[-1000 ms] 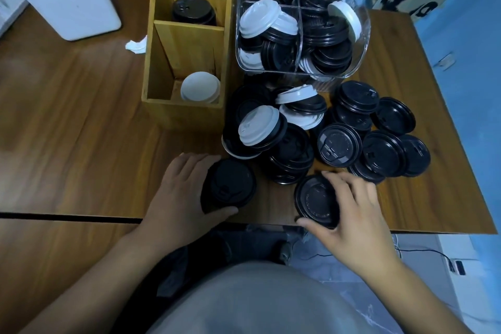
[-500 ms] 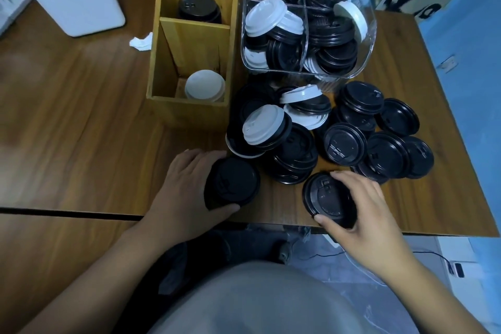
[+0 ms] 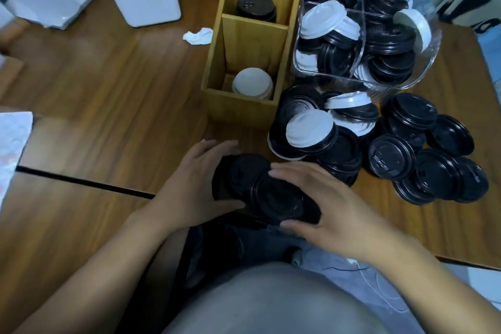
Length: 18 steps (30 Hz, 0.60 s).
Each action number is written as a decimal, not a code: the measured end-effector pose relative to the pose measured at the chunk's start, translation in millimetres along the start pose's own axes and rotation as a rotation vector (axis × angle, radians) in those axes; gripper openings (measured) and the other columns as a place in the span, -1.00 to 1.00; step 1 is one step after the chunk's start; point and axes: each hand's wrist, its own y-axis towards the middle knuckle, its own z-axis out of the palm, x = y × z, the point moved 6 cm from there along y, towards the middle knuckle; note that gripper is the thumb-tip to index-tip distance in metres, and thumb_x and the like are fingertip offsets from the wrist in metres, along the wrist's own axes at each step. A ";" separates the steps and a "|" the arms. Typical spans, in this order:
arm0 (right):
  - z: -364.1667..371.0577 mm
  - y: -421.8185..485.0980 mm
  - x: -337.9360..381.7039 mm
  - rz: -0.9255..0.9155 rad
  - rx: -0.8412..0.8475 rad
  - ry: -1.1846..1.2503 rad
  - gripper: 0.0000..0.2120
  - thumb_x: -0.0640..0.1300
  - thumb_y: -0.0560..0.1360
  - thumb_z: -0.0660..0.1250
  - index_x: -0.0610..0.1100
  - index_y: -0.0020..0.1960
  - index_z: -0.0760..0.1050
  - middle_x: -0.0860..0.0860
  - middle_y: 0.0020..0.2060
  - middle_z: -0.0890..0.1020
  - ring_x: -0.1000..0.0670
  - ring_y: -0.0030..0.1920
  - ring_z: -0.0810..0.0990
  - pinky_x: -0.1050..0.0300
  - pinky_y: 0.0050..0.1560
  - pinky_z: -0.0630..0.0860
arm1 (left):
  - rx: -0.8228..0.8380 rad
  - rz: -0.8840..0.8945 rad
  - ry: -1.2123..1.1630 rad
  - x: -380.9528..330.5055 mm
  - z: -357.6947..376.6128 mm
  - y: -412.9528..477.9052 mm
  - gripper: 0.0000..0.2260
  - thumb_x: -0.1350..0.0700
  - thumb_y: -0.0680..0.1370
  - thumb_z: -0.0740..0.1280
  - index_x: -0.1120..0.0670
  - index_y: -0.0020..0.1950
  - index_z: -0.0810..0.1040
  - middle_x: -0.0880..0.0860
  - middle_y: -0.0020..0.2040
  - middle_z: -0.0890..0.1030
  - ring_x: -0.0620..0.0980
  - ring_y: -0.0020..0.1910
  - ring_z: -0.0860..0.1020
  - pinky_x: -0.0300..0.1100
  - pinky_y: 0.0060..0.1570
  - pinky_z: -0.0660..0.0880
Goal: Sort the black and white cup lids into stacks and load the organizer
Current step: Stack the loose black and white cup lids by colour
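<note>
At the near edge of the table (image 3: 108,89), in front of the wooden organizer (image 3: 238,108), my left hand (image 3: 189,187) cups the black stack (image 3: 241,168), my right hand (image 3: 339,211) pinches a black lid (image 3: 276,198) tilted against it, so I'd level it, line up the rims, then press.

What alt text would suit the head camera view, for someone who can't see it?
Seen from above, a person's left hand grips a stack of black lids at the edge of the table while the right hand holds another black lid against it. Behind stand a wooden organizer and a clear bin, with mixed loose lids beside.
</note>
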 end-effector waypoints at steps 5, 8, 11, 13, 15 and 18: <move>12.7 42.9 5.4 -0.022 0.142 -0.085 -0.13 -0.12 0.43 0.55 0.15 0.59 0.16 0.23 0.49 0.29 0.26 0.49 0.25 0.42 0.45 0.13 | -0.059 0.054 0.033 1.6 1.3 -0.5 -0.10 -0.33 0.36 0.52 -0.02 0.57 0.26 -0.23 0.38 0.40 -0.05 0.49 0.27 0.08 0.55 0.18; 19.2 51.8 1.9 -0.027 0.215 -0.119 -0.09 -0.11 0.46 0.51 0.21 0.61 0.04 0.22 0.55 0.22 0.23 0.52 0.24 0.33 0.48 0.19 | -0.067 0.041 0.021 3.0 0.6 -0.7 -0.10 -0.30 0.35 0.55 -0.01 0.57 0.28 -0.11 0.41 0.43 -0.07 0.48 0.25 0.00 0.55 0.16; 22.0 52.1 -1.0 -0.016 0.184 -0.166 -0.09 0.03 0.45 0.53 0.17 0.62 0.07 0.15 0.57 0.22 0.18 0.57 0.16 0.26 0.54 0.13 | -0.072 0.056 0.017 2.9 -0.2 -1.0 -0.11 -0.30 0.35 0.53 -0.04 0.56 0.27 -0.12 0.43 0.41 -0.08 0.47 0.25 -0.02 0.54 0.13; 24.0 51.9 -1.3 -0.019 0.135 -0.210 -0.15 0.09 0.45 0.53 0.08 0.60 0.18 0.09 0.53 0.32 0.12 0.54 0.24 0.23 0.54 0.16 | -0.061 0.051 0.013 4.8 1.2 -0.9 -0.11 -0.32 0.35 0.51 -0.07 0.57 0.24 -0.14 0.44 0.41 -0.10 0.48 0.23 -0.03 0.55 0.11; 26.2 53.5 -2.9 -0.019 0.112 -0.220 -0.22 0.10 0.44 0.53 0.03 0.56 0.28 0.06 0.49 0.38 0.07 0.49 0.32 0.25 0.51 0.20 | -0.045 0.057 0.029 6.5 3.2 0.3 -0.11 -0.34 0.35 0.50 -0.09 0.57 0.24 -0.18 0.44 0.41 -0.12 0.49 0.22 -0.05 0.57 0.06; 27.3 59.4 -5.7 -0.029 0.141 -0.234 -0.25 0.11 0.42 0.54 0.01 0.52 0.35 0.06 0.47 0.42 0.04 0.47 0.35 0.30 0.50 0.16 | -0.039 0.071 0.020 6.2 3.7 1.1 -0.09 -0.35 0.34 0.51 -0.09 0.57 0.24 -0.19 0.43 0.42 -0.14 0.48 0.21 -0.09 0.56 -0.01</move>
